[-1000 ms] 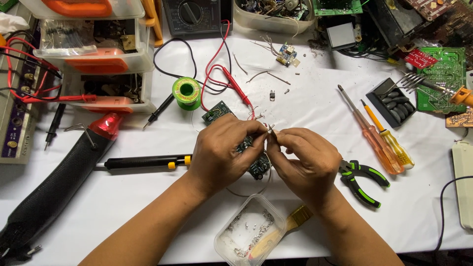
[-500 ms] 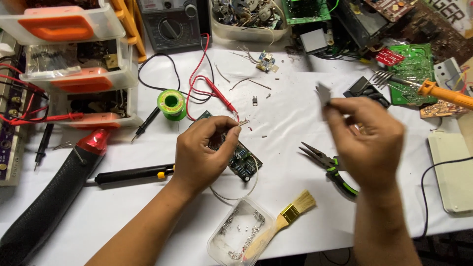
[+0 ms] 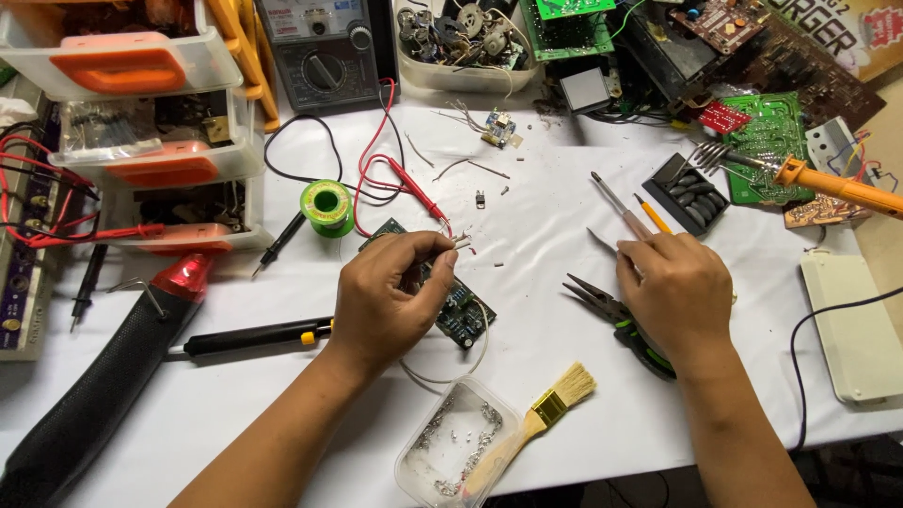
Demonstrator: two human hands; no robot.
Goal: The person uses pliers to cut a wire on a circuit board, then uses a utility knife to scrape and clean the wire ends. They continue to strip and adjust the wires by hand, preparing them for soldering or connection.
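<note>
Head view, and we look down on a white desk [image 3: 527,216] crowded with electronics gear. Our left hand [image 3: 390,296] sits at the centre, its grip pinching a small component with wire leads [image 3: 458,243] just above the dark green circuit board [image 3: 461,306], which lies flat under that hand. At three o'clock from the board our right hand [image 3: 677,292] rests over the green-handled pliers [image 3: 625,325]; its fingers are curled, and whether they pinch anything we cannot tell. A screwdriver [image 3: 616,202] pokes out past it at twelve o'clock. At six o'clock from the board lie a brush [image 3: 536,419] and a clear tray [image 3: 451,452] (metal scraps inside). A green solder spool [image 3: 326,202] sits at eleven o'clock.
</note>
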